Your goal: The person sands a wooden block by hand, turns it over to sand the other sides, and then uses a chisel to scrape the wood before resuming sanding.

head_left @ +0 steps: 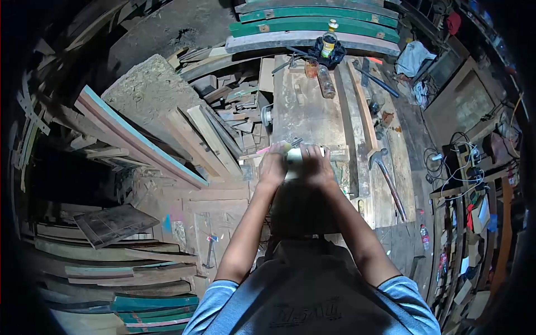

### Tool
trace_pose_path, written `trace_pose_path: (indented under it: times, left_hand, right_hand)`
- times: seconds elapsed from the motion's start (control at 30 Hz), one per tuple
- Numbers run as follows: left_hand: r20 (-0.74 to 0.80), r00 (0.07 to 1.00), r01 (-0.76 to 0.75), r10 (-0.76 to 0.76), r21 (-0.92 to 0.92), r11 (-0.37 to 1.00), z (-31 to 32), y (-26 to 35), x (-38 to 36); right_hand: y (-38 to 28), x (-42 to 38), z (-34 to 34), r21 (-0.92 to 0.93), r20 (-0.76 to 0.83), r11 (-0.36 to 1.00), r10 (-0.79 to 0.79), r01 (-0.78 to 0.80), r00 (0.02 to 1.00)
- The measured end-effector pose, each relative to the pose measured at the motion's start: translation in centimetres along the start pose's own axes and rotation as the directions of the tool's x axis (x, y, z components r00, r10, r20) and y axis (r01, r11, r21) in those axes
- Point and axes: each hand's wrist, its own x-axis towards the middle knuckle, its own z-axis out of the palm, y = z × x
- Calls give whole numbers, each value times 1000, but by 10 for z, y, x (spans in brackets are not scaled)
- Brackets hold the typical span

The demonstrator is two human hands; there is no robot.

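Observation:
My left hand (272,164) and my right hand (316,163) are side by side at the near end of a wooden workbench (304,120). Both have their fingers bent over the edges of a pale piece, seemingly wood (294,158), which shows between them; its lower part is in shadow. Just beyond my fingers lies a small dark metal piece (297,142), too small to name. A thin pink stick-like thing (262,151) pokes out left of my left hand. To the right, a claw hammer (386,181) rests on the bench.
At the bench's far end stand a yellow-labelled bottle (328,49), a jar (311,69) and a clear plastic bottle (326,84). Long boards (142,137) lean at left, beside wood offcuts (245,120). Green planks (312,25) lie stacked beyond. Cables (460,164) hang at right.

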Motion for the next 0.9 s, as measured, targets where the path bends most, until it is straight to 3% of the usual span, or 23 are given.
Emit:
trace_pose_path:
  times: [0.07,0.1,0.17,0.23,0.3,0.33,0.4,0.5,0.53,0.6,0.7,0.8,0.87,0.9]
  left_hand:
    - [-57,998,38,-41,-63,997,2,11,-9]
    - [116,982,171,-148,-227,959,-15,23,-14]
    - [68,998,-9,12,-53,999,4,12,-53]
    - [79,996,-32,32,1,999,0,17,-70]
    - [67,996,-59,54,73,996,8,2,-74]
    - [43,997,-74,69,120,990,14,-10,-64]
    - [-15,1000,-9,10,111,994,15,-8,-24]
    - [-43,991,126,-124,56,990,21,-10,2]
    - [-56,997,54,-53,26,998,22,-11,-5]
    - [-80,993,-95,93,-30,995,25,-9,-38]
    - [-46,986,-160,160,4,987,15,4,-61]
    - [-38,992,-124,120,-129,984,-5,17,-47]
    - [-143,990,-39,19,-138,990,15,-4,-20]
    - [-82,996,37,-39,-22,999,13,-3,-8]
  right_hand:
    - [0,-1,-2,4,-23,1000,-2,3,1000]
    - [3,4,6,-9,-58,1000,-26,25,998]
    - [13,13,37,-22,-157,998,-66,63,985]
    - [19,16,53,-28,-323,994,-111,107,940]
    - [17,6,47,56,-326,988,-116,141,938]
    - [15,7,44,24,-248,992,-113,123,962]
    - [14,12,35,-51,-107,995,-93,88,990]
    - [8,5,23,18,-95,1000,-21,22,995]
    - [7,6,20,42,-77,999,-13,17,997]
    - [5,7,22,-87,-173,996,-47,33,984]
    - [25,28,90,-215,-368,976,-122,44,922]
    - [13,13,53,-30,-185,999,-44,39,982]
    - [2,0,8,26,-71,1000,-16,18,997]
    - [1,0,4,26,-56,1000,-3,4,998]
